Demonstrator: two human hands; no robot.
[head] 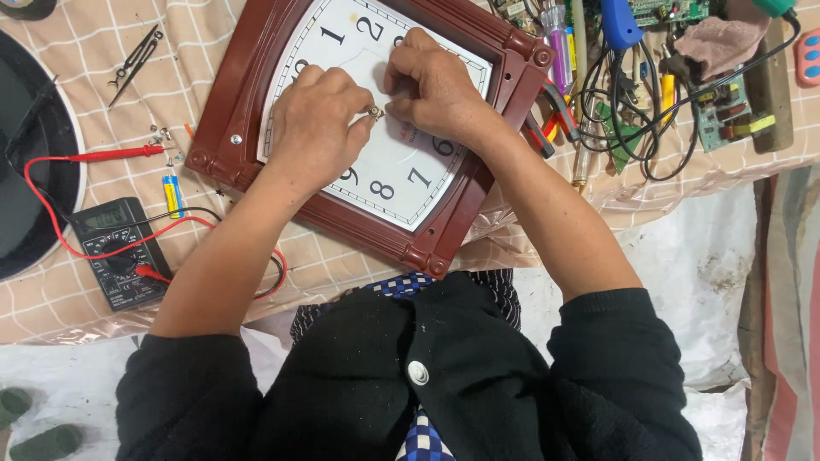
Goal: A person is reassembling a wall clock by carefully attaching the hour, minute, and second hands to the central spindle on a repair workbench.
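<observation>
Head view: both hands are working over a square wall clock [256,94] with a dark red frame and a white dial, lying flat and rotated on the tabletop [68,290], which is covered by a checked cloth. The left hand [316,128] is resting on the dial, fingers curled, thumb and forefinger pinching toward a small brass nut [376,112] at the dial's centre. The right hand [431,85] is coming in from the other side, fingers also bunched shut, fingertips touching the same nut. So the nut is sitting right between the 2 grips, both closed on it; which one is bearing it, cannot tell.

Left of the clock: a black multimeter [120,252] with red leads [111,154], a small blue-and-yellow battery [173,195], loose screws [162,137], black tweezers [137,60]. Right of the clock: a pile of pliers [559,107], cables, and a green circuit board [722,111].
</observation>
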